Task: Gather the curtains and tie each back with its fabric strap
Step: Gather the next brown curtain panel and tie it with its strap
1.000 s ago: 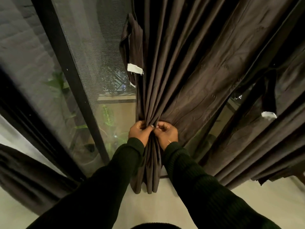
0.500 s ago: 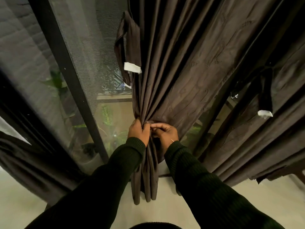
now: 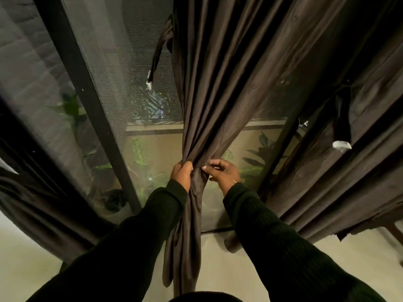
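**Both hands bunch the brown curtain at the window**

The dark brown pleated fabric curtain (image 3: 229,83) hangs before the mesh window screen (image 3: 122,68), cinched into a narrow bundle. The left hand (image 3: 181,173) grips the gathered folds; the right hand (image 3: 222,172) pinches them from the other side. A brown fabric strap with a white tag (image 3: 157,57) dangles at the curtain's left edge, seemingly edge-on, where earlier it faced the camera. The hands have parted slightly.

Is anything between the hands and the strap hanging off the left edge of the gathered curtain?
Nothing visible. The strap hangs free against the screen, above the left hand and right hand, which both grip the gathered curtain.
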